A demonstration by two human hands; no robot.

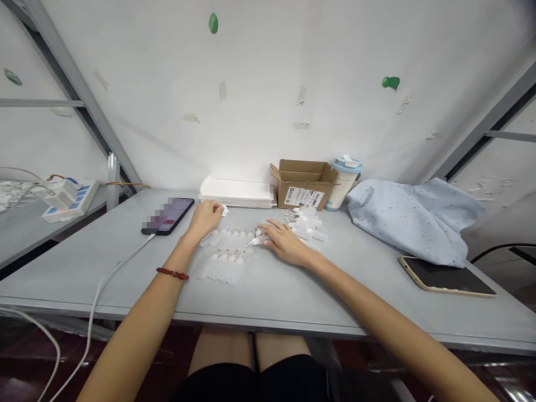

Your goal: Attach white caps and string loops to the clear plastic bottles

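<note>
Two rows of small clear plastic bottles (228,240) lie side by side on the grey table (268,296) in front of me. My left hand (205,216) is curled just behind the upper row and pinches a small white piece (225,211) at its fingertips. My right hand (283,241) rests on the table with its fingers stretched flat, fingertips touching a bottle at the right end of the upper row. A loose heap of more clear bottles (307,223) lies just beyond my right hand.
A charging phone (168,215) with a white cable lies at left. At the back stand a stack of white sheets (238,192), an open cardboard box (304,183) and a lidded cup (344,181). A pale blue cloth (412,218) and a second phone (446,275) lie at right.
</note>
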